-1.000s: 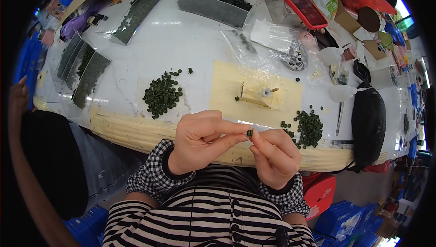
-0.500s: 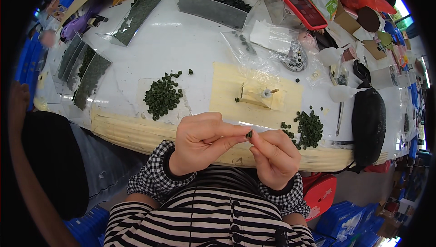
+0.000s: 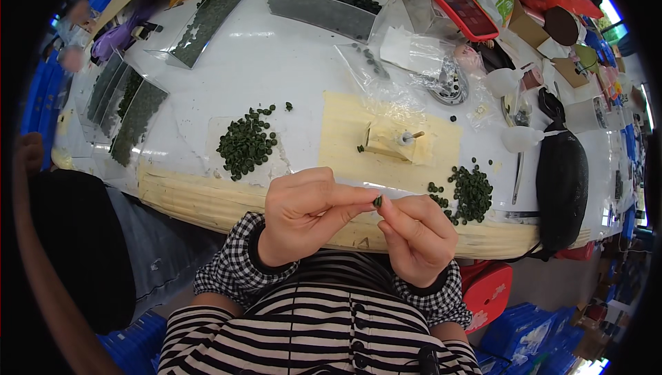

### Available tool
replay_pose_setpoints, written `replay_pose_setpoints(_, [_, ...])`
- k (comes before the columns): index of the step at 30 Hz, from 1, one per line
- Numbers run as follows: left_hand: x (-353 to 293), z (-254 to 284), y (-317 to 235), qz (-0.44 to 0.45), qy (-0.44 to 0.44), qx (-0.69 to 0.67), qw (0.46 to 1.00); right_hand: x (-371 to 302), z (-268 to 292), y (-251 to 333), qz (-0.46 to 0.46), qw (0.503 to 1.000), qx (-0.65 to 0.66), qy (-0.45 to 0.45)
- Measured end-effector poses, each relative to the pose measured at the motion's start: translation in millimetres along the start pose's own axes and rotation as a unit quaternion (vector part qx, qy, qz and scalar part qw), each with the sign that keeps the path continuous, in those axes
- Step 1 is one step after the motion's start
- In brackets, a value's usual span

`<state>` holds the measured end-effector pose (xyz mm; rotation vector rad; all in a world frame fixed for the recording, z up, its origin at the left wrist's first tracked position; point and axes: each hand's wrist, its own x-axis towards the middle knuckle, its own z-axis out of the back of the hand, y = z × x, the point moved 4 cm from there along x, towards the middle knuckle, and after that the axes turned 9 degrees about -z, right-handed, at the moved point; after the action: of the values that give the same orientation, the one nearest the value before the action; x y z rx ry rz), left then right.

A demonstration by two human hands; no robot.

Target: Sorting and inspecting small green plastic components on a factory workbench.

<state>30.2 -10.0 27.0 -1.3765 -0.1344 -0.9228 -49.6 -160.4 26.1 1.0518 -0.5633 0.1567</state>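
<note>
My left hand (image 3: 300, 215) and my right hand (image 3: 419, 237) meet fingertip to fingertip in front of my chest, above the table's near edge. Pinched between them is a small dark green disc-like piece (image 3: 378, 202), partly covered by the fingers. Beyond the left hand lies a heap of similar dark green pieces (image 3: 246, 146). A second heap of green pieces (image 3: 472, 194) lies past my right hand. Straight ahead, a pale block (image 3: 387, 142) with a short upright peg (image 3: 414, 136) sits on a yellow sheet (image 3: 339, 123).
Clear trays of green pieces stand at the far left (image 3: 207, 27), far middle (image 3: 324, 13) and left (image 3: 138, 116). A red-cased phone (image 3: 452, 3) leans at the back right. Plastic bags, a metal dish (image 3: 449, 85), tweezers (image 3: 517, 178) and a black pouch (image 3: 562, 182) crowd the right. Another person's arm (image 3: 41, 258) is at left.
Both hands keep their pinch in nearly the same place. The small green piece shows slightly more between the fingertips, and the whole view has shifted a little.
</note>
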Motion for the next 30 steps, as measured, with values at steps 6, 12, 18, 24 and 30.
replay_pose_setpoints(6, [0.4,-0.8,-1.6,-0.035,0.005,0.017,0.999,0.0,0.3,-1.1,0.009,1.0,0.003,0.002])
replay_pose_setpoints(12, [-0.4,0.2,-1.4,-0.043,0.02,0.026,0.999,1.3,0.7,-0.4,0.01,1.0,0.003,0.01])
replay_pose_setpoints(18, [-0.1,-1.9,-0.4,-0.03,0.002,0.02,0.999,1.7,0.6,-0.4,-0.002,1.0,0.002,0.001])
replay_pose_setpoints(24, [0.8,0.2,-0.7,0.013,0.004,0.013,1.0,2.5,1.9,-1.6,-0.01,1.0,0.013,0.005])
replay_pose_setpoints(30, [2.2,-2.6,-6.2,-0.011,0.006,0.041,0.999,1.4,0.5,-2.9,-0.049,0.997,0.054,-0.003])
